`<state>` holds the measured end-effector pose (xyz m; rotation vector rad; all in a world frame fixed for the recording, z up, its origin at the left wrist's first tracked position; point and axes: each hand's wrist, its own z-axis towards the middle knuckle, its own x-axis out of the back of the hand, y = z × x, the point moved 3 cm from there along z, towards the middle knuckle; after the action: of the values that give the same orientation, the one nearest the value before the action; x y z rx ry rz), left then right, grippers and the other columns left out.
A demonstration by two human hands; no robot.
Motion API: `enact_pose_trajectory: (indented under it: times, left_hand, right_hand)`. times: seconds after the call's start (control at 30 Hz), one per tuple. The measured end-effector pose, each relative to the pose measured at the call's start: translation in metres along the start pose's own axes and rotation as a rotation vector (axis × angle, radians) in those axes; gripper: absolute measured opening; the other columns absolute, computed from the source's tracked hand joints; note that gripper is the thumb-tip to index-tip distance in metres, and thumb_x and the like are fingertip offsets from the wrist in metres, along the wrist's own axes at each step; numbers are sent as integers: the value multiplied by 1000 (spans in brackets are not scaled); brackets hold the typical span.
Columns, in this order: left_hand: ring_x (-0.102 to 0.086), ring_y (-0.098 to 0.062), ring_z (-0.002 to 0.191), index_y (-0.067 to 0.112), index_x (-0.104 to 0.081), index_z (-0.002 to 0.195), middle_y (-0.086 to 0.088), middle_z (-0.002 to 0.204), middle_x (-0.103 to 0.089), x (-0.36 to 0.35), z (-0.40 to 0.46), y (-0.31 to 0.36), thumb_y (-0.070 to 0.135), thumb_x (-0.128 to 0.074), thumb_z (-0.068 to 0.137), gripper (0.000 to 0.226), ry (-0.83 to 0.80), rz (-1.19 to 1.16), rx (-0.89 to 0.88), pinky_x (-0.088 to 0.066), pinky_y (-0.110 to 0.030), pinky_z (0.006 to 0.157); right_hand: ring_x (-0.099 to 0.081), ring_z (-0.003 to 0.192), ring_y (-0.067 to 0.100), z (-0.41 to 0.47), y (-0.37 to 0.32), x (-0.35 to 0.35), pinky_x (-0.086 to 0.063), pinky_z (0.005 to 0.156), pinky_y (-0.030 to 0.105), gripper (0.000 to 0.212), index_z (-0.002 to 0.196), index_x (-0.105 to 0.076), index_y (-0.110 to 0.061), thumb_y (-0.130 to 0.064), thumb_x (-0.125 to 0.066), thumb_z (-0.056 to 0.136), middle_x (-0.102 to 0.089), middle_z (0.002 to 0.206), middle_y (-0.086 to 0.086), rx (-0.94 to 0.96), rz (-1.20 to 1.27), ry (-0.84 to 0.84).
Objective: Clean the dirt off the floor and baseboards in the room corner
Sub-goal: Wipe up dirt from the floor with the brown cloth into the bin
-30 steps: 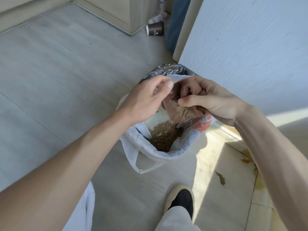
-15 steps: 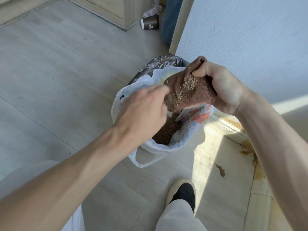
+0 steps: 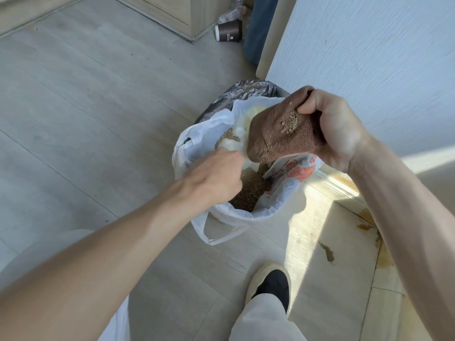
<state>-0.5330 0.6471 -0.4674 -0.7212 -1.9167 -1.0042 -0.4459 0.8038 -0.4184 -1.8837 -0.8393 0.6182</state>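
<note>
The cloth (image 3: 283, 134), gripped by the right hand (image 3: 337, 129), is being lifted; the left hand (image 3: 216, 175), now lowered to eight o'clock, is curled empty, so dirt is being emptied into the bag (image 3: 187, 153)

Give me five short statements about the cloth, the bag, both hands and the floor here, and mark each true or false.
1. The right hand grips the brown cloth above the white bag. True.
2. The cloth is free of dirt. False: crumbs of dirt cling to it.
3. The left hand is at the white bag's rim. True.
4. The paper cup stands upright. False: it lies on its side.
5. The floor near the baseboard is spotless. False: brown stains still mark it.
</note>
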Motion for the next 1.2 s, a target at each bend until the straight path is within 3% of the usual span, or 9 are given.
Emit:
enact_pose_trajectory:
  times: [0.07, 0.13, 0.23, 0.4, 0.53, 0.7, 0.9, 1.03, 1.2]
  left_hand:
    - [-67, -35, 95, 12, -62, 125, -13, 116, -66, 11, -2, 7, 5, -49, 94, 35, 172, 19, 14, -57, -47, 82]
    - [-61, -31, 118, 14, -50, 142, -10, 138, -60, 21, -5, 21, 3, -46, 94, 50, 363, -119, -147, -51, -45, 99]
    - [-51, -28, 135, 12, -37, 153, -7, 157, -45, 14, -1, 23, -2, -45, 93, 62, 254, -178, -178, -46, -43, 109]
    - [-38, -7, 144, 18, -31, 160, 3, 163, -38, 25, -6, 40, -6, -46, 86, 79, 434, -343, -325, -31, -16, 117]
    - [-74, -14, 86, 20, -78, 103, 10, 89, -77, 33, -11, 30, -1, -44, 82, 46, 602, -456, -282, -60, -37, 77]
    - [-42, -16, 147, 18, -39, 158, 5, 164, -38, 21, -2, 37, -8, -44, 86, 77, 431, -397, -331, -41, -39, 118]
    - [-39, -17, 149, 19, -47, 154, 7, 164, -36, 9, -1, 36, -8, -45, 84, 75, 408, -412, -326, -37, -40, 121]
    - [-69, -9, 114, 14, -79, 110, 4, 127, -73, 17, -6, 27, -7, -46, 82, 47, 582, -474, -331, -55, -33, 100]
    - [-49, -10, 141, 15, -55, 147, 4, 154, -52, 21, -5, 41, -7, -43, 81, 71, 516, -482, -344, -42, -32, 117]
  right_hand:
    - [-70, 71, 23, 0, -1, 5, -61, 69, 37, 30, 86, -69, -9, -14, -39, 93, -71, 81, 9, 5, 15, 14]
    - [-70, 71, 24, -2, -1, 7, -61, 66, 37, 33, 86, -68, -8, -14, -36, 94, -71, 81, 9, 1, 46, -4]
    - [-70, 75, 27, -2, -2, 7, -61, 67, 43, 36, 87, -69, -6, -14, -34, 94, -71, 85, 13, -5, 72, -47]
    - [-66, 69, 25, 1, 6, 6, -62, 67, 46, 35, 74, -65, -15, -12, -35, 92, -66, 77, 8, -16, 96, -97]
    - [-66, 68, 26, 4, 9, 5, -61, 69, 45, 33, 82, -65, -10, -12, -35, 93, -69, 76, 10, -33, 103, -38]
    - [-66, 85, 30, 6, 9, 3, -59, 82, 64, 26, 95, -61, -12, -15, -34, 93, -67, 87, 9, -55, 102, -47]
    - [-66, 116, 45, 4, 13, -4, -60, 88, 59, 61, 129, -59, 9, -45, -61, 99, -67, 116, 22, -49, -37, -37]
    - [-69, 93, 39, 5, 11, -4, -57, 91, 62, 43, 103, -69, -3, -43, -51, 105, -71, 101, 20, -25, -24, 41]
    - [-70, 72, 24, 5, 8, -8, -63, 72, 50, 35, 90, -67, -15, -39, -48, 106, -69, 72, 4, 37, -45, 146]
